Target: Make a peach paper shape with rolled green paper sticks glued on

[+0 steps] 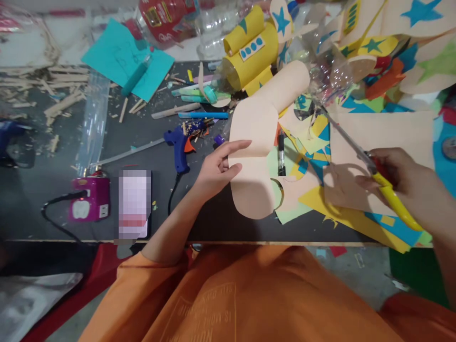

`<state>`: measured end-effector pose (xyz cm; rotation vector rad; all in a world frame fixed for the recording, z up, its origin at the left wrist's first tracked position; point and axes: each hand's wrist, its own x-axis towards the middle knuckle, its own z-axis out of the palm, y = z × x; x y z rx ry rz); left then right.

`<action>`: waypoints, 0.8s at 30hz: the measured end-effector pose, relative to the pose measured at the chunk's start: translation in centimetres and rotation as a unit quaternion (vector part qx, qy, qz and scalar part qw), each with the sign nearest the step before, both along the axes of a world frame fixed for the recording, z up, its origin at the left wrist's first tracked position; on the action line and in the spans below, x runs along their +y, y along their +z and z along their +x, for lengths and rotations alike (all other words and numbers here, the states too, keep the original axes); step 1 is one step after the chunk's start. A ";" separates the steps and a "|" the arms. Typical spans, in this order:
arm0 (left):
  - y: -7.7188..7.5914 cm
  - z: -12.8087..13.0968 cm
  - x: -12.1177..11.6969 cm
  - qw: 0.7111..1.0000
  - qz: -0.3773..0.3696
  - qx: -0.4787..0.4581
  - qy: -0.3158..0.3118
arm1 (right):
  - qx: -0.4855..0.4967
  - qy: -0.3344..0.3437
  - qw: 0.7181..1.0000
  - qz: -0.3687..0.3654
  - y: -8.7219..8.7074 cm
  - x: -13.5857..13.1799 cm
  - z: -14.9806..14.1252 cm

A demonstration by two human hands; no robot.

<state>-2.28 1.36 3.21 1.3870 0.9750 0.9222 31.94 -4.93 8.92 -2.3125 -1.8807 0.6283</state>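
Observation:
My left hand (221, 166) holds the left edge of a cream paper cutout (253, 185), with index finger and thumb lying over it and the other fingers curled at the edge. The cutout has rounded ends and a crease across its middle. Its upper part meets a rolled cream paper piece (290, 85). On the right, my right hand (404, 175) grips a pair of scissors (351, 137) by the red and yellow handles, blades pointing up and left. Below the scissors lies a cream paper sheet (381, 128). A black marker (281, 154) rests between the cutout and the paper scraps.
A blue glue gun (180, 142), a phone (134, 204) and a magenta power adapter (89, 199) occupy the left side. Behind stand a yellow paper-wrapped bottle (254, 52) and a red-labelled bottle (166, 19). Wood sticks, teal paper (121, 57) and coloured scraps (345, 209) litter the table.

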 end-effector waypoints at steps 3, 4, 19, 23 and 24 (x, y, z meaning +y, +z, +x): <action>-0.1 0.0 -0.2 1.000 -0.024 -0.009 -0.002 | -0.013 0.054 0.997 -0.054 0.4 -0.5 -1.0; -0.1 0.0 -0.3 1.000 -0.029 -0.010 -0.005 | -0.014 0.077 0.995 -0.064 0.5 -0.6 -1.3; -0.5 -0.7 -0.4 0.991 0.083 0.045 -0.092 | 0.005 0.188 0.977 -0.104 1.3 -0.3 -1.9; -0.4 -0.8 -0.4 0.988 0.102 0.044 -0.104 | 0.007 0.176 0.972 -0.156 2.1 0.7 -2.5; -0.4 -0.8 -0.3 0.988 0.106 0.046 -0.107 | 0.005 0.178 0.970 -0.167 2.4 1.0 -2.8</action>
